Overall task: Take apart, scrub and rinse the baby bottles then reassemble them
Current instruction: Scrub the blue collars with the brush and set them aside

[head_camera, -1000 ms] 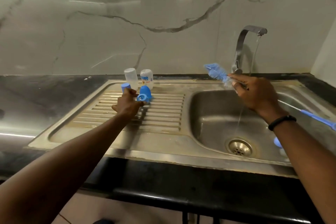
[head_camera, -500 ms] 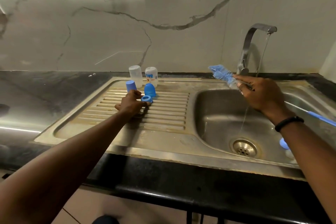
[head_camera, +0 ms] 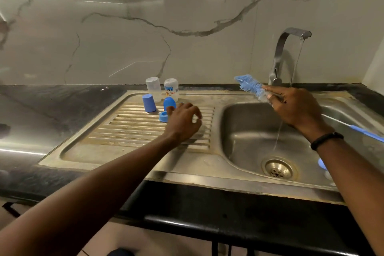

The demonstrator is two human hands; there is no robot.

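Plainly the job stood in its washing stage, with the bottles already apart. On the ribbed draining board (head_camera: pixel 145 129) of the steel sink, near its back edge, I saw two clear bottle bodies standing mouth down: a plain bottle (head_camera: pixel 153 89) and, just beside it on the right, a printed bottle (head_camera: pixel 171 89). In front of them stood a blue cap (head_camera: pixel 149 103) and a second, rounder blue cap (head_camera: pixel 169 103), and a blue screw ring (head_camera: pixel 163 116) lay flat on the ribs, touching or very nearly touching my left fingertips.

My left hand (head_camera: pixel 184 121) hovered over the board just right of the ring, fingers loosely curled and holding nothing. My right hand (head_camera: pixel 295 108) hung over the basin (head_camera: pixel 245 131), gripping the blue bottle brush (head_camera: pixel 252 87) just below its bristles, the head pointing up and back toward the wall and the long handle running off to the right edge. A thin stream ran from the tap (head_camera: pixel 291 48) to the drain (head_camera: pixel 278 169). Something small and blue (head_camera: pixel 321 163) lay against the basin's right wall, half hidden by my forearm; I could not tell what part it was.

I judged the scrubbing of the small parts to be in hand. The next move called for the left hand to take up one piece, likely the ring, and carry it to the brush under the stream, with a firm pinch, since wet plastic would slip.
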